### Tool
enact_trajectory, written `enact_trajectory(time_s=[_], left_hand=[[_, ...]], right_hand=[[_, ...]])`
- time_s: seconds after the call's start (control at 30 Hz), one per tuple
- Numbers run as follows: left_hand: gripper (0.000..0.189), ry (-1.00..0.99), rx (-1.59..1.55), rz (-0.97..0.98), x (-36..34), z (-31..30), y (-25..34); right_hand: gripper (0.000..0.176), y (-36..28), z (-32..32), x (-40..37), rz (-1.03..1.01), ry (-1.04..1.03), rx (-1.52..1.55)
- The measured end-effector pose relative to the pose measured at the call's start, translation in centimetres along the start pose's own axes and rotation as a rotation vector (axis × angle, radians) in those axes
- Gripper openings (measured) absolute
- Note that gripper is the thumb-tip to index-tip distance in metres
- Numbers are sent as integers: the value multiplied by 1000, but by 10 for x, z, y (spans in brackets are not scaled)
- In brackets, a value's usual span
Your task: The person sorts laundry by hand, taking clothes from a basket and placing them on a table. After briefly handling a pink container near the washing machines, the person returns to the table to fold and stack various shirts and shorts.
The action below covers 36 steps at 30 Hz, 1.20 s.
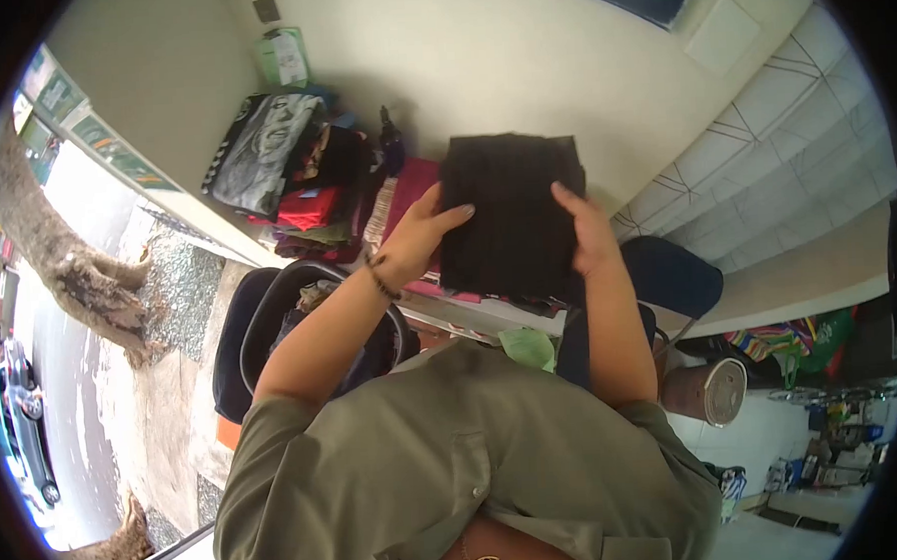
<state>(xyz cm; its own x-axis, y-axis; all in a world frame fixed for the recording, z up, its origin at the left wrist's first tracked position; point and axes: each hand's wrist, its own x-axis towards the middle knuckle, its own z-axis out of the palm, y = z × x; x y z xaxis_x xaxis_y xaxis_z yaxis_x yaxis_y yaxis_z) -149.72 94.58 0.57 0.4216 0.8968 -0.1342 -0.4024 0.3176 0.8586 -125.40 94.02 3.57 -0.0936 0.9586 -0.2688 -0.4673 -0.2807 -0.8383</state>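
Note:
A folded black garment [511, 212] is held up in front of me, its kind hard to make out. At its left edge my left hand [425, 236] grips it, thumb on the front face and the other fingers hidden behind. On the opposite edge my right hand [589, 232] holds it the same way, thumb on the front. Behind the garment, pink and magenta folded cloth [412, 186] shows on the table, partly covered. Left of that stands a tall stack of folded clothes [310, 201], with a grey and black printed garment [268, 148] on top.
A dark basket [256, 333] with clothes in it stands below left. On the right are a dark blue chair back [673, 270] and a lidded bin [709, 394]. A green cloth [528, 349] lies near my chest. The street with a parked car [27, 429] shows far left.

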Motion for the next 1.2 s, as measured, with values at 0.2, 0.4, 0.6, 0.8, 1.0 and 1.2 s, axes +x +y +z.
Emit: enact_trajectory(time_s=[0.2, 0.4, 0.6, 0.8, 1.0, 1.2], left_hand=[[63, 195, 439, -411, 68, 12, -101], [72, 317, 414, -100, 79, -12, -145], [70, 350, 595, 0, 62, -8, -135], [49, 206, 695, 238, -1, -32, -105], [22, 564, 950, 241, -106, -83, -94], [43, 1051, 1591, 143, -215, -174, -138]], right_hand=[[50, 47, -124, 40, 94, 403, -402], [63, 74, -125, 28, -129, 478, -404], [82, 87, -107, 30, -379, 673, -1371], [71, 104, -61, 55, -592, 503, -1912], [64, 122, -65, 64, -345, 429, -1997], [57, 100, 24, 36, -489, 7, -1978]])
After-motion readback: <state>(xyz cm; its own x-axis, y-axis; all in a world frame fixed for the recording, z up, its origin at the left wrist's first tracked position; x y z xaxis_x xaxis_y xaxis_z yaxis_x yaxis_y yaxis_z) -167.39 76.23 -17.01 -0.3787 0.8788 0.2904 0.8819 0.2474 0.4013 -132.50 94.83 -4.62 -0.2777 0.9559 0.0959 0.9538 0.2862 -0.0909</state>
